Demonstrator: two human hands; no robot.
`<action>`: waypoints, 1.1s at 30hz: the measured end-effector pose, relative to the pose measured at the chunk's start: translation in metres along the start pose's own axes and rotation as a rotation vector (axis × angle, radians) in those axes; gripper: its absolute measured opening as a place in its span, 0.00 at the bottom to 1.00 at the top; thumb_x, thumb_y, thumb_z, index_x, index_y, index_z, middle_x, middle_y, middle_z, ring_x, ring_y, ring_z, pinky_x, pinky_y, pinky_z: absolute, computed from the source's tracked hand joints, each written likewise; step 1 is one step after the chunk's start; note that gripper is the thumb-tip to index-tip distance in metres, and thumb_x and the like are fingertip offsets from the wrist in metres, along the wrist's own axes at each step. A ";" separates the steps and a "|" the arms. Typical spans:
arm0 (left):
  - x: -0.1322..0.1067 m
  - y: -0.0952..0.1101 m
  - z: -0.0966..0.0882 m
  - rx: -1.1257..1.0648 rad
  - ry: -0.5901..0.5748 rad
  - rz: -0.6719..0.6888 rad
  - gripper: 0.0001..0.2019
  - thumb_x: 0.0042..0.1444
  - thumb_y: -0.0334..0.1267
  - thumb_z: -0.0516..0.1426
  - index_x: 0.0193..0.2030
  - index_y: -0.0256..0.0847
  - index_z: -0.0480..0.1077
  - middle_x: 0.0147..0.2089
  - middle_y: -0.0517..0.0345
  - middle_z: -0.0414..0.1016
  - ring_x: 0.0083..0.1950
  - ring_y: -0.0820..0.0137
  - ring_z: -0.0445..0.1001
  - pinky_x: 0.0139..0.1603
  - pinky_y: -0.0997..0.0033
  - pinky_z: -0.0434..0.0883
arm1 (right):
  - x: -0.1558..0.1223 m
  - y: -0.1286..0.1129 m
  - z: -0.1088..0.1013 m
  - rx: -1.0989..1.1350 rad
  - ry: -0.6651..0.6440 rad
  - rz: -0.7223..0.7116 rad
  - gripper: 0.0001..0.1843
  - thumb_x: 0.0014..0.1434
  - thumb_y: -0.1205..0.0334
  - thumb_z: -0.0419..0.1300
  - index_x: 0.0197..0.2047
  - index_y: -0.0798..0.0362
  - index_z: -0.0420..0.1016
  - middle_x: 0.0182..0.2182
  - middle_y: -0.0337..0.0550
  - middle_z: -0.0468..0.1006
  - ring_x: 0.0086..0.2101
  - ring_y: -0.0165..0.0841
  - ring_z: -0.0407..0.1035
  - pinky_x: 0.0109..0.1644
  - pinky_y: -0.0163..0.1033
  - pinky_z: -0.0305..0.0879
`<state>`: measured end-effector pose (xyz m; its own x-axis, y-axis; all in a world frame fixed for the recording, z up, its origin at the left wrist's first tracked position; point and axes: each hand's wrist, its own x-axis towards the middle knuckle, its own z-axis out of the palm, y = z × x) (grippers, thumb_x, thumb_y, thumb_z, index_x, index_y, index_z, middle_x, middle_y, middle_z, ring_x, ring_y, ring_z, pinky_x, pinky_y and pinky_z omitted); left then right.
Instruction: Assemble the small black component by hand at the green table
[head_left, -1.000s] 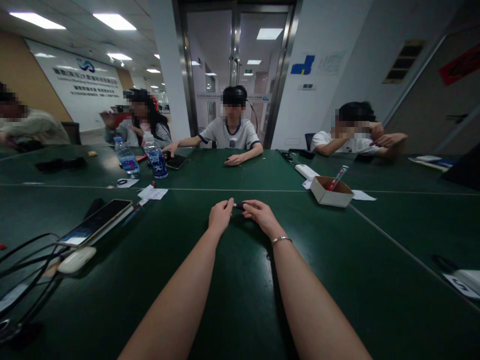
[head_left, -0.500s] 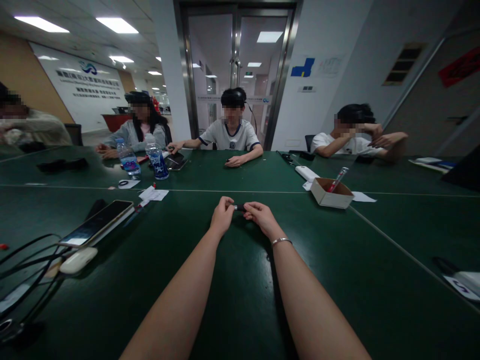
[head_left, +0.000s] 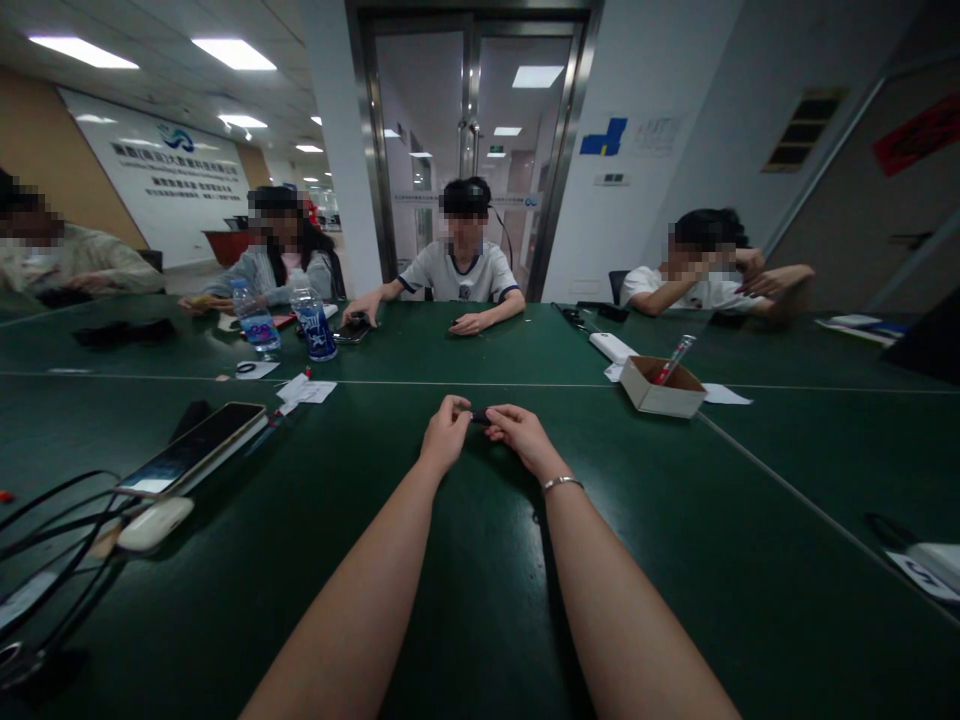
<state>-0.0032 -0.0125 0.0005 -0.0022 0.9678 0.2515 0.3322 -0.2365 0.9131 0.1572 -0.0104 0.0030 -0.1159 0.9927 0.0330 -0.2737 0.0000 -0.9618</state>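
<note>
My left hand point(head_left: 445, 432) and my right hand point(head_left: 521, 436) are close together above the dark green table point(head_left: 480, 560), fingertips facing each other. Between them is a small black stick-shaped object point(head_left: 478, 416), too small to name more exactly. The left thumb and fingers pinch its left end, and the right thumb and fingertips are closed on its right end. Part of the object is hidden by the fingers. A thin bracelet point(head_left: 562, 483) circles the right wrist.
To the left lie a phone point(head_left: 195, 450), a white rounded case point(head_left: 156, 524) and black cables point(head_left: 60, 540). Bottles point(head_left: 315, 318) and paper slips point(head_left: 307, 391) are farther off. A small open box point(head_left: 664, 392) holding a tube stands right. Several people sit opposite.
A silvery part at the object's left end no longer shows; only black is visible. My hands have barely moved. Across the table, a person's hand now covers a dark device.
</note>
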 end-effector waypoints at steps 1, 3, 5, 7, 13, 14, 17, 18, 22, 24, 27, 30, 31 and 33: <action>0.000 0.001 0.000 -0.006 -0.006 -0.009 0.10 0.60 0.42 0.50 0.44 0.43 0.67 0.33 0.60 0.72 0.33 0.71 0.70 0.33 0.73 0.63 | 0.000 0.000 0.000 0.003 0.000 0.001 0.23 0.38 0.54 0.76 0.33 0.58 0.78 0.23 0.43 0.77 0.23 0.28 0.70 0.26 0.31 0.68; -0.001 0.003 -0.001 -0.009 -0.027 -0.029 0.12 0.61 0.45 0.49 0.44 0.43 0.67 0.28 0.61 0.70 0.29 0.71 0.68 0.32 0.72 0.62 | 0.001 0.001 0.000 0.009 -0.004 0.001 0.23 0.37 0.54 0.76 0.33 0.58 0.78 0.23 0.43 0.77 0.23 0.27 0.70 0.26 0.30 0.68; -0.003 0.006 -0.002 0.006 -0.025 -0.032 0.11 0.60 0.43 0.50 0.44 0.42 0.67 0.27 0.62 0.69 0.29 0.71 0.68 0.33 0.72 0.63 | 0.001 0.001 0.000 0.008 -0.007 0.003 0.22 0.37 0.54 0.76 0.33 0.58 0.78 0.23 0.43 0.77 0.23 0.27 0.70 0.26 0.30 0.68; -0.004 0.007 -0.002 0.021 -0.011 -0.026 0.10 0.59 0.40 0.51 0.44 0.43 0.67 0.30 0.61 0.71 0.32 0.71 0.70 0.34 0.72 0.63 | 0.001 0.001 0.000 0.001 -0.004 0.005 0.22 0.38 0.54 0.76 0.33 0.58 0.78 0.23 0.43 0.77 0.23 0.27 0.70 0.26 0.30 0.68; -0.003 0.004 -0.002 0.016 -0.008 -0.011 0.10 0.61 0.42 0.49 0.44 0.44 0.68 0.30 0.61 0.70 0.32 0.71 0.70 0.35 0.73 0.64 | 0.001 0.000 0.000 -0.015 0.007 0.001 0.22 0.38 0.55 0.76 0.33 0.58 0.78 0.24 0.44 0.78 0.23 0.28 0.70 0.26 0.31 0.69; -0.002 0.003 -0.002 0.012 -0.004 -0.007 0.10 0.60 0.41 0.50 0.44 0.44 0.68 0.32 0.61 0.71 0.33 0.71 0.70 0.36 0.73 0.64 | 0.001 0.000 0.000 -0.011 0.007 0.003 0.22 0.38 0.54 0.76 0.33 0.58 0.78 0.24 0.44 0.78 0.23 0.27 0.70 0.26 0.30 0.68; -0.002 0.002 -0.001 0.005 -0.010 -0.019 0.11 0.61 0.43 0.49 0.43 0.44 0.68 0.33 0.59 0.72 0.33 0.70 0.70 0.34 0.73 0.64 | 0.000 0.000 0.001 -0.002 0.009 0.000 0.23 0.36 0.54 0.77 0.33 0.58 0.78 0.23 0.43 0.77 0.23 0.27 0.70 0.26 0.30 0.68; -0.001 0.002 -0.001 0.007 -0.012 -0.022 0.11 0.62 0.44 0.49 0.43 0.43 0.68 0.32 0.59 0.72 0.33 0.70 0.70 0.35 0.72 0.65 | 0.000 0.001 0.001 -0.003 0.010 -0.002 0.23 0.36 0.54 0.77 0.33 0.58 0.78 0.23 0.43 0.77 0.23 0.28 0.70 0.26 0.31 0.68; -0.002 0.005 -0.001 0.022 0.016 0.019 0.08 0.58 0.39 0.52 0.43 0.42 0.69 0.38 0.57 0.74 0.39 0.70 0.71 0.42 0.72 0.66 | 0.001 0.001 0.000 -0.011 0.016 -0.003 0.22 0.37 0.54 0.77 0.33 0.57 0.78 0.23 0.42 0.77 0.23 0.28 0.70 0.26 0.31 0.69; -0.002 0.007 -0.001 0.017 0.008 0.010 0.09 0.59 0.41 0.51 0.42 0.42 0.69 0.40 0.56 0.74 0.40 0.69 0.72 0.42 0.72 0.66 | 0.001 0.001 0.000 -0.015 0.009 0.000 0.22 0.38 0.54 0.76 0.33 0.58 0.78 0.23 0.43 0.77 0.23 0.28 0.71 0.26 0.31 0.69; -0.003 0.007 -0.002 0.017 -0.031 -0.022 0.11 0.61 0.44 0.50 0.42 0.43 0.69 0.36 0.57 0.74 0.37 0.69 0.71 0.39 0.71 0.66 | 0.001 0.001 -0.001 -0.019 0.005 0.000 0.21 0.38 0.54 0.76 0.33 0.58 0.78 0.24 0.43 0.77 0.23 0.28 0.71 0.26 0.31 0.69; -0.002 0.006 -0.001 0.001 -0.017 0.014 0.08 0.59 0.39 0.52 0.43 0.43 0.69 0.41 0.56 0.74 0.41 0.69 0.72 0.42 0.71 0.66 | 0.001 0.001 -0.001 -0.018 0.000 -0.003 0.21 0.39 0.55 0.76 0.33 0.57 0.78 0.25 0.43 0.78 0.23 0.28 0.71 0.26 0.31 0.69; -0.002 0.006 -0.001 -0.007 -0.014 0.010 0.09 0.60 0.40 0.51 0.43 0.42 0.69 0.41 0.56 0.74 0.40 0.69 0.71 0.42 0.71 0.66 | 0.001 0.001 -0.002 -0.016 -0.004 -0.004 0.21 0.39 0.55 0.76 0.33 0.57 0.78 0.24 0.43 0.78 0.24 0.28 0.71 0.26 0.31 0.69; -0.002 0.005 -0.001 -0.010 -0.026 -0.025 0.11 0.61 0.43 0.49 0.42 0.42 0.69 0.36 0.57 0.73 0.36 0.69 0.71 0.39 0.71 0.66 | 0.001 0.001 -0.002 -0.012 -0.010 -0.005 0.21 0.39 0.55 0.76 0.33 0.57 0.78 0.24 0.42 0.77 0.24 0.28 0.71 0.27 0.30 0.69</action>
<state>-0.0027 -0.0159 0.0049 0.0140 0.9753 0.2205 0.3228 -0.2132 0.9222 0.1587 -0.0093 0.0016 -0.1241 0.9915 0.0404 -0.2631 0.0064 -0.9647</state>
